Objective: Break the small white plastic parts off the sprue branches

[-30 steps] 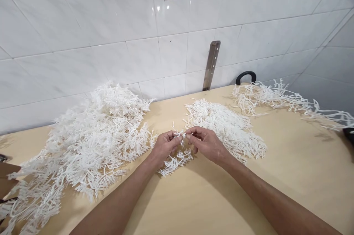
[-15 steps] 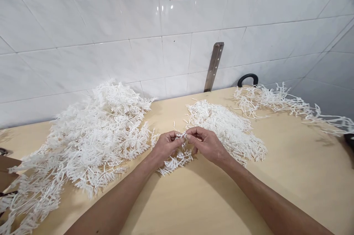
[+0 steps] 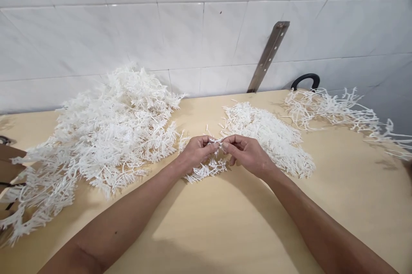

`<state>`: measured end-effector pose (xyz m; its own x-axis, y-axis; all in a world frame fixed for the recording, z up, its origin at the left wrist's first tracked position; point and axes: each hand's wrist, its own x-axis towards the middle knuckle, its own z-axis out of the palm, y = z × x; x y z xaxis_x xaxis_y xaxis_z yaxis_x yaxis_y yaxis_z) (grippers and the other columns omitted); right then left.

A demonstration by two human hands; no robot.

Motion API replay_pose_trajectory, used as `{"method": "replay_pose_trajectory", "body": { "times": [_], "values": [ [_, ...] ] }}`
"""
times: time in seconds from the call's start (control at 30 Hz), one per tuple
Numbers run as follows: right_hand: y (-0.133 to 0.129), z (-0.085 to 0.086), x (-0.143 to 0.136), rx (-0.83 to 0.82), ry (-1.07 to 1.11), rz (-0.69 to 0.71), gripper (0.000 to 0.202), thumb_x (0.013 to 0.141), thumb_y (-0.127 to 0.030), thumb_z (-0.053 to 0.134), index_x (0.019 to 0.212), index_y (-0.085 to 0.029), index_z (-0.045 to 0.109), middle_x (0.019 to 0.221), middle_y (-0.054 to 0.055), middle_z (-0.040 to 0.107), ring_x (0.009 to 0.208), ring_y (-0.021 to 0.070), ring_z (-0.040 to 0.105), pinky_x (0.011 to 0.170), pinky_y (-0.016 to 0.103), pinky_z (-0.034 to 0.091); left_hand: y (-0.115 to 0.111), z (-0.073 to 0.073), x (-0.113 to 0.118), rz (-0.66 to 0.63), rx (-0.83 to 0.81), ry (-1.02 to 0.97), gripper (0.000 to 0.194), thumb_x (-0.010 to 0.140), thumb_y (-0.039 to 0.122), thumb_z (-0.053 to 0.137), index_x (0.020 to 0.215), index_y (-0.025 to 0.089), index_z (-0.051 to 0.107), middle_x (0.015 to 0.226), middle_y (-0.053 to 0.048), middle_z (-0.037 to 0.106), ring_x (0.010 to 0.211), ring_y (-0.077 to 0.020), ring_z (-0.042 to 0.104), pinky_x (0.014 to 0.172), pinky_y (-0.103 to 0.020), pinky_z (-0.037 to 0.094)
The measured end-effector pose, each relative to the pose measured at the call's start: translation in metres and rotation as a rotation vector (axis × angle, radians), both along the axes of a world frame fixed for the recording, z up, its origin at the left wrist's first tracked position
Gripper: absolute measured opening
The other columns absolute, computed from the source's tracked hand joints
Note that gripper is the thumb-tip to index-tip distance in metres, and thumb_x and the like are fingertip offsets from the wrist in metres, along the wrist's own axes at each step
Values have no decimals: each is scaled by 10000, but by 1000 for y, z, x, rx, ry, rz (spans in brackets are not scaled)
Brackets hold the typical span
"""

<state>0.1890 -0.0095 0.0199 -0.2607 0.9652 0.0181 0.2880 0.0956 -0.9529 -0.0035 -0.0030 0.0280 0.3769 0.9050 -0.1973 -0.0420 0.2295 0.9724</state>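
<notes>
My left hand (image 3: 200,150) and my right hand (image 3: 246,153) meet at the middle of the table, fingertips pinched close together. Between them they grip a small white branching plastic sprig (image 3: 219,144); its thin twigs show between the fingertips. Just below the hands lies a loose cluster of white sprigs (image 3: 207,171), partly hidden by my left hand. To the left rises a large heap of white feathery sprigs (image 3: 119,132). Close by my right hand is a flatter pile of small white pieces (image 3: 267,136).
At the back right lie bare white branching stems (image 3: 337,111), reaching the table's right edge. A black curved handle (image 3: 305,80) stands behind them. A metal bracket (image 3: 268,57) leans at the tiled wall (image 3: 135,29). Cardboard (image 3: 9,164) shows at the left edge of the wooden table (image 3: 219,231).
The view has tipped downward and shifted, so the wall plate has left the picture. Both hands keep their pinch on the sprig, with little change in their pose.
</notes>
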Motion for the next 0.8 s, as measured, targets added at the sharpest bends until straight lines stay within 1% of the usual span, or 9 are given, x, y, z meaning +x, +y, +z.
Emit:
{"method": "replay_pose_trajectory", "body": {
  "times": [0.2,0.37,0.43,0.57,0.7,0.8],
  "values": [
    [1,-2,2,14,-37,-47,368,827,-503,687,988,-172,682,901,57,715,505,107,616,518,257,529,3,-7,2,-6,43,-20,461,709,562,754,819,153,572,517,83,418,410,-33,304,420,-195,234],
    [1,-6,0,15,-12,-91,398,806,-532,705,972,-170,686,839,51,714,494,115,615,513,267,532,5,-13,3,8,72,-14,490,697,591,754,821,157,563,528,80,429,413,-35,314,426,-199,246],
    [1,-7,-2,22,2,-108,413,803,-549,702,958,-167,683,804,44,700,492,118,618,503,264,533,4,-12,3,18,76,6,497,686,600,756,802,158,561,522,82,422,414,-35,311,426,-198,239],
    [1,-7,-5,42,-6,-132,417,825,-570,663,934,-168,670,780,36,680,491,125,627,480,256,527,2,-6,4,35,66,40,500,664,609,761,759,166,550,493,89,396,408,-40,308,420,-198,236],
    [0,-6,-7,49,-29,-108,383,857,-550,631,932,-176,663,807,37,697,494,127,639,491,252,517,0,-2,4,15,57,36,485,676,606,749,755,170,551,485,84,406,401,-47,332,416,-198,253],
    [-1,-5,-8,41,4,-90,364,847,-531,648,936,-178,656,833,41,704,491,126,632,492,258,517,-1,-1,3,20,52,35,470,686,590,752,752,174,544,484,83,406,394,-48,332,402,-193,234]
  ]
}}
